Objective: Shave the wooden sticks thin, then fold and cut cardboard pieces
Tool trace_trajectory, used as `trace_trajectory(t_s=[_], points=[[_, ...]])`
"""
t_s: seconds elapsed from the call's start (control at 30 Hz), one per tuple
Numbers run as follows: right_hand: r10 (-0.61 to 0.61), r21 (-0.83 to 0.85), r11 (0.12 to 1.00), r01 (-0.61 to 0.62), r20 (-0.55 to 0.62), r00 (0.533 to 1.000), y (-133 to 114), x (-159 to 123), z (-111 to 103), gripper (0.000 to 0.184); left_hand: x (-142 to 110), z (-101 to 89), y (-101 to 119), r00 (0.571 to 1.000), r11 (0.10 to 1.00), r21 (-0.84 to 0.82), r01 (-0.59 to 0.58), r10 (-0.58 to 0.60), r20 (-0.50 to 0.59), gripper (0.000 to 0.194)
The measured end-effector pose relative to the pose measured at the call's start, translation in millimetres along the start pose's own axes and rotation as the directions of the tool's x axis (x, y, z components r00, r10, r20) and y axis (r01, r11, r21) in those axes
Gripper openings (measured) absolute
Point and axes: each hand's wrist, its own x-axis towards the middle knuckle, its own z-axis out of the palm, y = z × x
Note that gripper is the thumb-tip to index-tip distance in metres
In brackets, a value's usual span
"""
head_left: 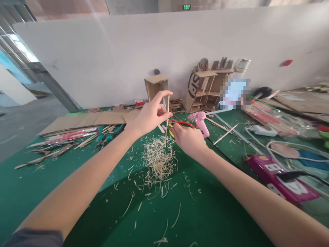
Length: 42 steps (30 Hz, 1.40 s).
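My left hand is closed in a pinch on a thin wooden stick that stands nearly upright over the green table. The stick's lower end reaches down to a heap of pale wood shavings. Close beside the stick, my right hand has its fingers curled around a small yellow tool. Most of that tool is hidden, so its kind does not show. An orange-red handle shows just behind my right hand. Past it lies a pink glue gun.
Cardboard sheets, sticks and teal-handled pliers lie at left. A cardboard box and a cardboard shelf stand at the back against a white partition. A magenta power strip with cords lies at right.
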Motion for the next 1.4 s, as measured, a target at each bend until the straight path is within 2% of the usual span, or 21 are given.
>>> trace_trajectory(t_s=[0.1, 0.4, 0.47, 0.53, 0.57, 0.7, 0.87, 0.93, 1.0, 1.07, 1.1, 1.23, 1.4], points=[[0.001, 0.003, 1.000, -0.001, -0.003, 1.000, -1, 1, -2, 0.044, 0, 0.6, 1, 1.000, 1.000, 0.009, -0.015, 0.015, -0.004, 0.052], [-0.004, 0.099, 0.995, -0.006, 0.106, 0.994, 0, 3, -14, 0.044, 0, 2.1, 6, 1.000, 0.999, 0.042, 0.013, -0.013, 0.003, 0.052], [-0.024, 0.088, 0.996, 0.006, 0.201, 0.979, -3, 0, -12, 0.040, 0, 2.4, 9, 1.000, 0.999, 0.051, 0.014, -0.014, 0.010, 0.052], [-0.060, 0.081, 0.996, 0.035, 0.333, 0.941, -6, -2, -9, 0.036, 0, 2.3, 10, 1.000, 0.999, 0.051, 0.015, -0.015, 0.009, 0.052], [-0.077, 0.087, 0.995, 0.049, 0.355, 0.932, -7, -3, -9, 0.037, 1, 1.9, 10, 1.000, 0.999, 0.047, 0.016, -0.017, 0.005, 0.052], [-0.071, 0.079, 0.995, 0.060, 0.134, 0.988, -7, -2, -10, 0.045, 0, -0.5, 6, 0.999, 0.999, 0.015, 0.038, -0.038, -0.005, 0.053], [-0.030, 0.034, 0.999, 0.027, 0.098, 0.995, 1, -2, -7, 0.044, -1, -2.2, 4, 0.998, 0.998, -0.030, 0.061, -0.060, 0.010, 0.066], [-0.031, 0.036, 0.999, 0.028, 0.090, 0.995, 4, -4, -3, 0.045, 0, -3.7, 0, 0.997, 0.997, -0.029, 0.076, -0.076, 0.019, 0.064], [-0.033, 0.038, 0.999, 0.030, 0.100, 0.994, 9, -5, 0, 0.044, 1, -6.1, -8, 0.991, 0.993, -0.043, 0.114, -0.111, 0.072, 0.046], [-0.031, 0.040, 0.999, 0.027, 0.111, 0.993, 15, -6, 1, 0.043, 2, -8.7, -18, 0.970, 0.982, -0.089, 0.170, -0.150, 0.190, 0.024], [-0.029, 0.042, 0.999, 0.025, 0.110, 0.994, 18, -7, 1, 0.042, 3, -9.9, -23, 0.953, 0.975, -0.111, 0.193, -0.159, 0.257, 0.019], [-0.027, 0.052, 0.998, 0.025, 0.040, 0.999, 31, -6, 1, 0.045, 1, -12.4, -37, 0.887, 0.943, -0.190, 0.272, -0.170, 0.429, 0.017], [-0.002, 0.073, 0.997, -0.001, 0.036, 0.999, 34, -6, 3, 0.042, -2, -9.8, -44, 0.835, 0.915, -0.248, 0.320, -0.148, 0.530, 0.019]])
